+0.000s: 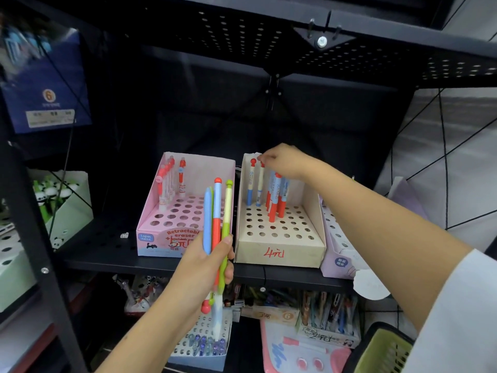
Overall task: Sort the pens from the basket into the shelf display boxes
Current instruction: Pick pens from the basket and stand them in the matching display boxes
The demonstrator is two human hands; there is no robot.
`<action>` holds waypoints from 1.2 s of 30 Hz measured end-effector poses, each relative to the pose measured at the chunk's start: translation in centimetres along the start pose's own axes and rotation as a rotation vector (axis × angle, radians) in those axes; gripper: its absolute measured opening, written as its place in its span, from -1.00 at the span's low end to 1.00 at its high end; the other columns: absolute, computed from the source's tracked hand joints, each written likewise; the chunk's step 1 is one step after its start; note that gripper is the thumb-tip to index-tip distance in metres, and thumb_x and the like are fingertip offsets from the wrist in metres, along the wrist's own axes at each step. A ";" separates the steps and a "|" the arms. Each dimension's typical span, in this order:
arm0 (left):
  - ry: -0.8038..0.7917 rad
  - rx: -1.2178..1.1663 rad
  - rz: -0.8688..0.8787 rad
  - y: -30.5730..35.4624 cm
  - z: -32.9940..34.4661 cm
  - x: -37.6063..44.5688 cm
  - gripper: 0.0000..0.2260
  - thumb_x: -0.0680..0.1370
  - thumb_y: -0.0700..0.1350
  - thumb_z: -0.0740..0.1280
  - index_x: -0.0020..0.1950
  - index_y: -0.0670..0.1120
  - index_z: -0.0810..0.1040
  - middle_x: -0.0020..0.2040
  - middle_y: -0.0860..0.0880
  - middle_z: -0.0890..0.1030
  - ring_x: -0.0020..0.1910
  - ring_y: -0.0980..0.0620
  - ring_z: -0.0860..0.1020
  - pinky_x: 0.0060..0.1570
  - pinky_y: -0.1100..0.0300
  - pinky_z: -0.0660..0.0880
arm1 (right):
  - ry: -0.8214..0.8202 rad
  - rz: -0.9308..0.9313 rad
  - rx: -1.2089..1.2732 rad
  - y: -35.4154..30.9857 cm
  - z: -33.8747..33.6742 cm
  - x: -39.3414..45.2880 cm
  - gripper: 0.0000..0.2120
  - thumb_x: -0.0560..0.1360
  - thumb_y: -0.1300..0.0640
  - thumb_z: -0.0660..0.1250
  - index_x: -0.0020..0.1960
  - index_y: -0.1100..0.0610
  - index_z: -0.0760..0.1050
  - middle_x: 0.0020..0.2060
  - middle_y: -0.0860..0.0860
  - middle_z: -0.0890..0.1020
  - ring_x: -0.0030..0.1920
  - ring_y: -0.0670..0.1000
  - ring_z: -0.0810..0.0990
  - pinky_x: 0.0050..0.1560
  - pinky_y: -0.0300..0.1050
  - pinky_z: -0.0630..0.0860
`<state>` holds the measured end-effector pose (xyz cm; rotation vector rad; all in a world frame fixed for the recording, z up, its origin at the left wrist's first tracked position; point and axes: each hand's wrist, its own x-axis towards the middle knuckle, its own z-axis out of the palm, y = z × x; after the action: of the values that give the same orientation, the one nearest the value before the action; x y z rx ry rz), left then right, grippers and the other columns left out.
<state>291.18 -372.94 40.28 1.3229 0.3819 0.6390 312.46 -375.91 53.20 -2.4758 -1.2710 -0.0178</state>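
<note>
Right hand (282, 160) pinching red cap of a pen (260, 184) standing upright in back row of beige box (279, 251); push straight down along long axis till seated, cap up. Left hand (207, 267) gripping bundle of pens (217, 238) just left of beige box, near vertical. Green basket (384, 354) far below-right of box.

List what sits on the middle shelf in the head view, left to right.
Green panda pen box → small white clip → pink eraser box → beige box marked 4, with the right hand at its back row → pale lilac box.
</note>
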 end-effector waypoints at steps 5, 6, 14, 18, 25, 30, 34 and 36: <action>0.000 -0.002 0.003 0.3 -0.1 -0.1 -0.92 0.57 -0.12 0.25 -0.05 -0.12 0.46 -0.36 0.00 0.51 -0.49 0.10 0.44 -0.44 0.21 0.42 | 0.276 -0.121 0.009 -0.8 -0.1 -2.0 -0.68 0.61 0.15 0.11 0.32 0.09 0.44 0.22 0.04 0.55 0.19 0.03 0.51 0.26 -0.03 0.42; 0.000 0.002 0.005 0.4 -0.1 -0.2 -0.92 0.57 -0.12 0.25 -0.05 -0.12 0.46 -0.36 0.00 0.51 -0.48 0.10 0.44 -0.44 0.21 0.42 | 0.355 -0.179 0.056 -1.5 0.0 -2.9 -0.72 0.60 0.15 0.13 0.25 0.10 0.49 0.15 0.01 0.59 0.13 -0.02 0.54 0.18 -0.11 0.46; -0.005 0.020 0.047 0.6 0.7 -0.5 -0.91 0.58 -0.09 0.23 -0.06 -0.09 0.47 -0.35 -0.01 0.53 -0.48 0.10 0.48 -0.51 0.24 0.37 | -0.207 -0.049 0.606 -4.6 3.2 -9.4 -0.83 0.56 0.06 0.26 -0.09 0.13 0.55 -0.28 -0.06 0.60 -0.35 -0.19 0.52 -0.38 -0.39 0.46; -0.007 0.034 0.039 0.3 1.1 -0.6 -0.86 0.58 -0.07 0.22 -0.03 -0.14 0.46 -0.38 0.04 0.57 -0.47 0.07 0.53 -0.30 0.04 0.40 | -0.070 -0.010 0.791 -4.1 3.1 -9.5 -0.82 0.59 0.17 0.18 -0.16 0.16 0.45 -0.36 0.03 0.55 -0.46 -0.17 0.53 -0.42 -0.35 0.46; -0.035 0.012 0.024 0.2 2.2 0.1 -0.88 0.59 -0.12 0.23 -0.15 -0.09 0.42 -0.44 0.04 0.41 -0.56 0.13 0.31 -0.55 0.28 0.29 | 0.735 0.072 0.513 3.0 -1.3 -6.8 -0.88 0.59 0.10 0.17 -0.09 0.13 0.33 -0.25 0.10 0.57 -0.27 0.08 0.60 -0.18 0.03 0.58; -0.032 0.054 0.045 0.0 2.7 0.5 -0.84 0.59 -0.08 0.22 -0.17 -0.09 0.38 -0.46 0.04 0.36 -0.57 0.13 0.30 -0.57 0.31 0.28 | 0.526 0.136 0.222 5.4 0.0 -5.1 -0.83 0.60 0.09 0.16 0.06 0.21 0.32 -0.12 0.19 0.61 -0.12 0.16 0.63 -0.14 0.01 0.55; -0.032 0.037 0.026 -0.3 2.5 0.7 -0.86 0.58 -0.07 0.22 -0.11 -0.12 0.42 -0.45 0.04 0.37 -0.57 0.13 0.30 -0.56 0.30 0.28 | 0.431 0.123 0.111 5.3 1.3 -4.2 -0.76 0.61 0.11 0.12 0.16 0.28 0.31 -0.04 0.26 0.59 -0.06 0.24 0.62 -0.03 0.14 0.56; -0.032 0.040 0.023 -0.4 2.1 0.7 -0.87 0.58 -0.07 0.22 -0.05 -0.12 0.45 -0.45 0.06 0.38 -0.56 0.14 0.31 -0.55 0.30 0.28 | 0.433 0.122 0.051 5.1 1.4 -3.9 -0.75 0.62 0.11 0.11 0.17 0.29 0.31 -0.04 0.26 0.58 -0.06 0.26 0.61 -0.05 0.14 0.55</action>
<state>293.06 -374.20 40.42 1.3753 0.3553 0.6314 314.00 -381.22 49.64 -2.3292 -0.9242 -0.4575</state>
